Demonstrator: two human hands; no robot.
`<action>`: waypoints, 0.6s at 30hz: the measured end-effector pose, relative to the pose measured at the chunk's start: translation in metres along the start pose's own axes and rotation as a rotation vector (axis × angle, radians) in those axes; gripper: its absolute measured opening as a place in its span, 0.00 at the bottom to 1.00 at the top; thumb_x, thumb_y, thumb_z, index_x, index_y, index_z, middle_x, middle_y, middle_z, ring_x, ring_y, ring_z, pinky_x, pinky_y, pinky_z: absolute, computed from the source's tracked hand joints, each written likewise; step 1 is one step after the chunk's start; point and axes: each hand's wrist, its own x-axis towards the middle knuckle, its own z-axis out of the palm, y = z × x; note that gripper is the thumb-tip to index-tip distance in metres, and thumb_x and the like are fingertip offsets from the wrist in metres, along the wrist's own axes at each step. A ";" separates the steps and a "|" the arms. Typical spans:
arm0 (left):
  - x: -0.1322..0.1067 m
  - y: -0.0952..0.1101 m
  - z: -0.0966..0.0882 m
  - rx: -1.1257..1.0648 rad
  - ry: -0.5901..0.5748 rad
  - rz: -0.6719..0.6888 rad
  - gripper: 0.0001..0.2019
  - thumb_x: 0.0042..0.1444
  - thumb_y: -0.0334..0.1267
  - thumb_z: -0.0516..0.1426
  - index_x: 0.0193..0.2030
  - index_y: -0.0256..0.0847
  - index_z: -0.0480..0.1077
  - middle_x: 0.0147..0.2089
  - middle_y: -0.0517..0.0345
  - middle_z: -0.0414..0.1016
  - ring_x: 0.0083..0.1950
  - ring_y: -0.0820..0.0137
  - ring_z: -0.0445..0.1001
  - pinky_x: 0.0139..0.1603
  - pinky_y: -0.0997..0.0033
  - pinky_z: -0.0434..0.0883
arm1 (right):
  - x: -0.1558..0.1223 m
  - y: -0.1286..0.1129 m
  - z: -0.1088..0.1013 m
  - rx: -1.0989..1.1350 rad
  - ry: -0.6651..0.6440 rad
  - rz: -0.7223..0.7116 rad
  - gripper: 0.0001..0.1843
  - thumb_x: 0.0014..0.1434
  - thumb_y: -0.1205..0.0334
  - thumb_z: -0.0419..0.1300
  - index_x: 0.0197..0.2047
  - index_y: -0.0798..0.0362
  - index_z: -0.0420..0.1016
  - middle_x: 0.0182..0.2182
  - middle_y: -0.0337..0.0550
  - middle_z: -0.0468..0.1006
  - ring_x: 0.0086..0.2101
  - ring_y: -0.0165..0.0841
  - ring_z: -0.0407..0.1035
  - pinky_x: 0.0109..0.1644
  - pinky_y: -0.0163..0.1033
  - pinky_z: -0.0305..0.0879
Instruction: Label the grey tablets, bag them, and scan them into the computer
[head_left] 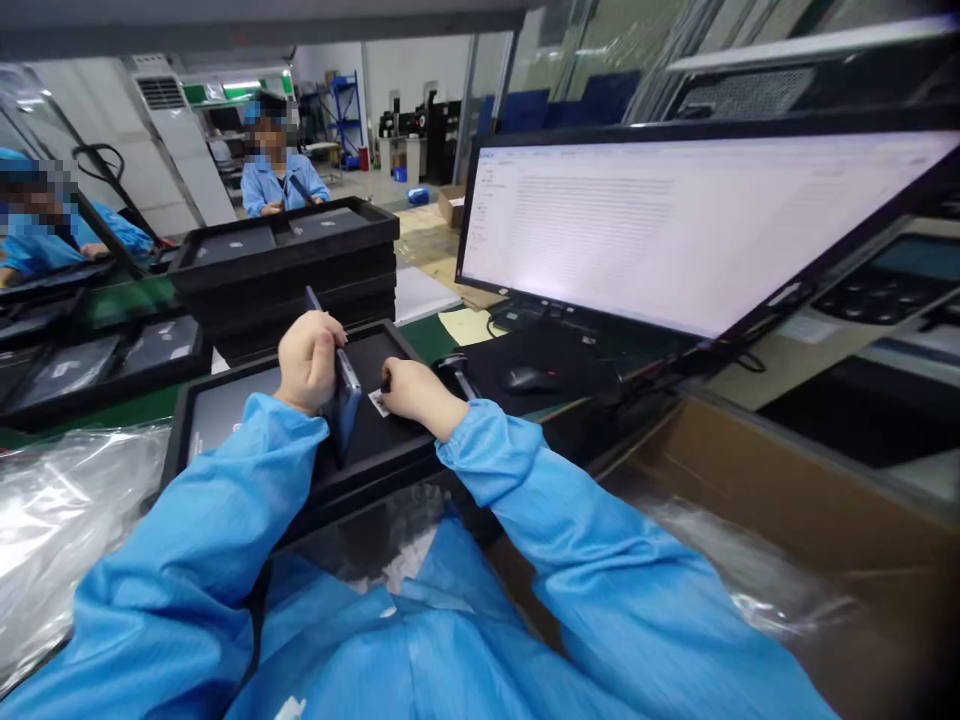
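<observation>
My left hand is closed around a thin, dark, flat tablet-like device, held on edge and tilted above a black tray. To its right, my right hand is curled with the fingertips pinched together, low over the tray's right compartment. A small white printed label shows at those fingertips; the fingers hide part of it. Another flat grey device lies in the tray's left compartment, partly behind my left forearm.
A stack of black trays stands behind. A monitor, a mouse and a handheld scanner are to the right. Clear plastic lies left, a cardboard box right. Two people in blue work across the bench.
</observation>
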 end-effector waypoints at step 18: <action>-0.126 0.025 -0.145 0.539 -0.604 -0.492 0.40 0.65 0.54 0.52 0.77 0.30 0.57 0.79 0.35 0.52 0.79 0.47 0.55 0.78 0.44 0.57 | -0.039 0.057 -0.062 -0.189 -0.020 0.097 0.21 0.52 0.50 0.70 0.48 0.49 0.82 0.49 0.55 0.85 0.50 0.53 0.80 0.53 0.52 0.74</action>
